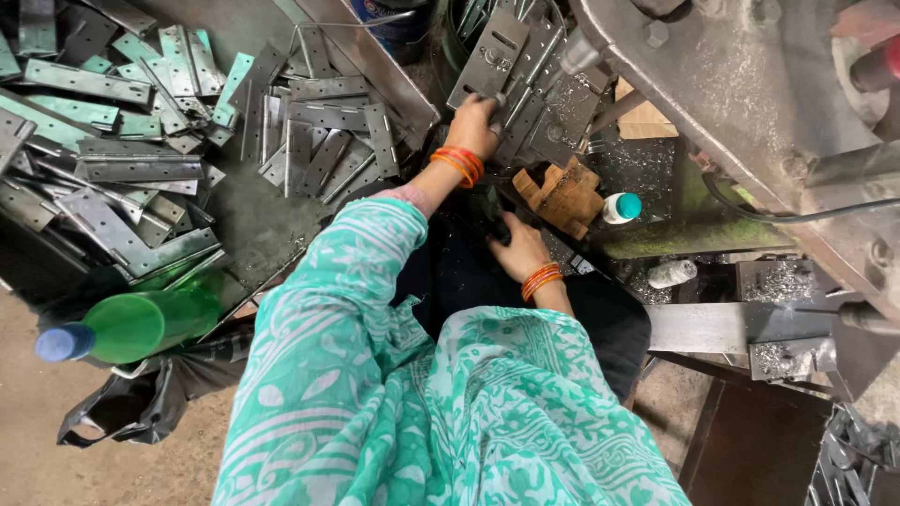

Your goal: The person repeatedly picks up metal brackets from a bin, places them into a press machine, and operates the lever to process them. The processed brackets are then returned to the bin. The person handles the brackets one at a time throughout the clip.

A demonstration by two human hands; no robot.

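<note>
My left hand (475,122), with orange bangles at the wrist, reaches up to a stack of grey metal hinge plates (497,52) standing in a container, and its fingers close on the lower edge of one plate. My right hand (520,251), also bangled, lies lower down on a dark surface just in front of my lap. Its fingers curl toward a dark spot, and what they hold, if anything, is hidden. A green patterned cloth covers my arms and knees.
A big heap of hinge plates (141,141) fills a metal tray on the left. A green bottle with a blue cap (131,326) lies over a black bag. A wooden block (562,192), a white teal-capped bottle (619,208) and a grey machine (750,84) with metal shavings stand right.
</note>
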